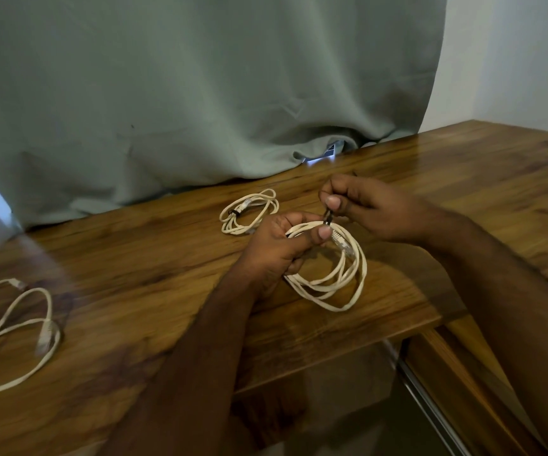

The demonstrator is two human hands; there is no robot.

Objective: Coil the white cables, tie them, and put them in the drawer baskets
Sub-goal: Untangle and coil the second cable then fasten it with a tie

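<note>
I see a wooden table point(167, 324) filling the lower frame, with a grey-green curtain point(183, 93) draped onto its far edge. A pale wall point(522, 54) shows at upper right, and daylight glows under the curtain's hem at centre.

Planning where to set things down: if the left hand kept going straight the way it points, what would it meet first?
Probably the right hand, close beyond the left hand and the coiled cable it grips; depth is unclear.

White cables point(331, 284); black tie point(327, 218); brown woodgrain table point(167, 324); grey-green curtain point(167, 93).
</note>
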